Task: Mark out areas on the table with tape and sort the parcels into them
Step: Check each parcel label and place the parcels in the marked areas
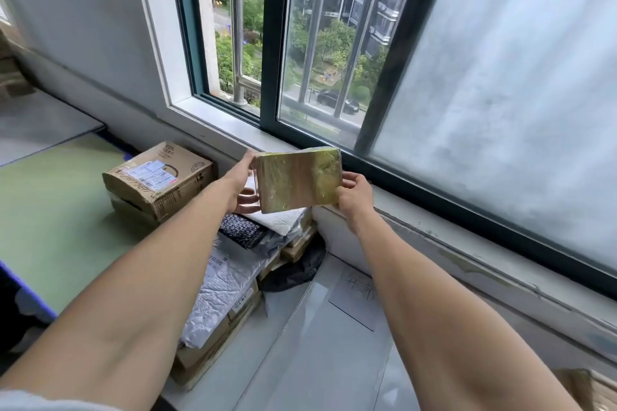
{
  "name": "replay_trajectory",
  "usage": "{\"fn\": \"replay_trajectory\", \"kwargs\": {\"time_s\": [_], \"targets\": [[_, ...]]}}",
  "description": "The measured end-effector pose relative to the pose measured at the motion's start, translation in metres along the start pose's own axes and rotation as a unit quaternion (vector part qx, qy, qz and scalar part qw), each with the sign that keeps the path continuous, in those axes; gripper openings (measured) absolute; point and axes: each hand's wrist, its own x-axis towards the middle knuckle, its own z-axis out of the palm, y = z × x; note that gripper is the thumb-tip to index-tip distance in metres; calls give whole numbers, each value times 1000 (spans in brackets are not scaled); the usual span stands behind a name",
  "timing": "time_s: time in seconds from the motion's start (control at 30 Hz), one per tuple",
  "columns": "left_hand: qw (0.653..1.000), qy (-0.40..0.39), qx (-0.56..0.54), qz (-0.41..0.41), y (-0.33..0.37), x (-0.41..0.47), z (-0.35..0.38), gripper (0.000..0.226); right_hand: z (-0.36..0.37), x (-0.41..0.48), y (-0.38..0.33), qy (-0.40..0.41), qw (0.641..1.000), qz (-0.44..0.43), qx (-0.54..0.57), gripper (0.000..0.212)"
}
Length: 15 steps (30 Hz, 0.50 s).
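Observation:
I hold a small flat parcel (298,179), wrapped in shiny yellowish tape, up in front of the window. My left hand (243,184) grips its left edge, thumb on top and fingers behind. My right hand (354,193) pinches its lower right corner. Below it lies a heap of parcels: a brown cardboard box (159,178) with a shipping label, a white padded mailer (223,290), a black patterned bag (241,229) and flat cartons underneath.
A pale grey table (310,354) carries a paper sheet with handwriting (359,297). A green mat with a blue edge (56,210) lies to the left. The windowsill and dark window frame (434,197) run close behind. Another carton corner (587,387) shows at bottom right.

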Motion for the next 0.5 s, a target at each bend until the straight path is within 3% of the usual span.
{"fn": "replay_trajectory", "kwargs": {"time_s": [0.27,0.5], "targets": [[971,-187,145,-23,-19,-27,27,68,-33,-18,0,39,997,-47,45,20],[967,-226,116,-15,-45,-45,60,73,-58,-29,-19,29,994,-72,73,23]]}}
